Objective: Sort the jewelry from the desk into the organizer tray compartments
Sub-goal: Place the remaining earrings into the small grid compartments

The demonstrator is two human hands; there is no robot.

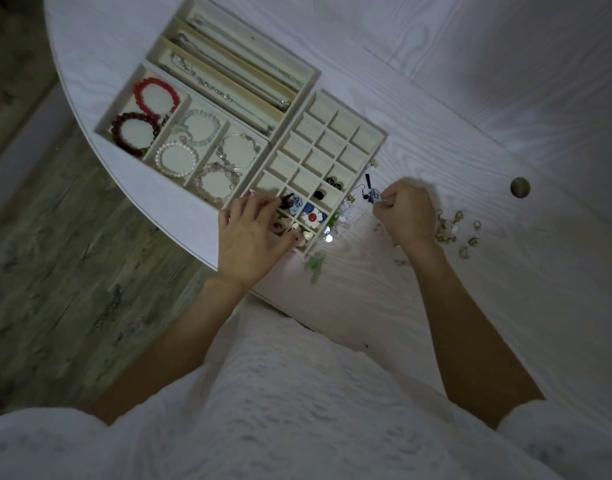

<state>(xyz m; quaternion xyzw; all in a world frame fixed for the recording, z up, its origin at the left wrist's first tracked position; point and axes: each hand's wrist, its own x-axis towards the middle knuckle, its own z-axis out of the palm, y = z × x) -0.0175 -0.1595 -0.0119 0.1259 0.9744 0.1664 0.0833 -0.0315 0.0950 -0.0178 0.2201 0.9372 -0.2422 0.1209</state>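
We observe the right hand [406,216] pinching a blue-white earring [372,194] right of the grid tray [366,157]; the left hand [250,232] rests open on its near compartments.

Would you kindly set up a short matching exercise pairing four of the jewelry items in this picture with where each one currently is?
Items:
1. red bead bracelet
2. chain necklaces
3. blue-and-white earring
4. gold earrings

Places:
A. loose on the desk, right of the right hand
B. long-slot tray
C. pinched in the right hand
D. bracelet tray, far-left compartment

Pairs: 1-D, 2-B, 3-C, 4-A
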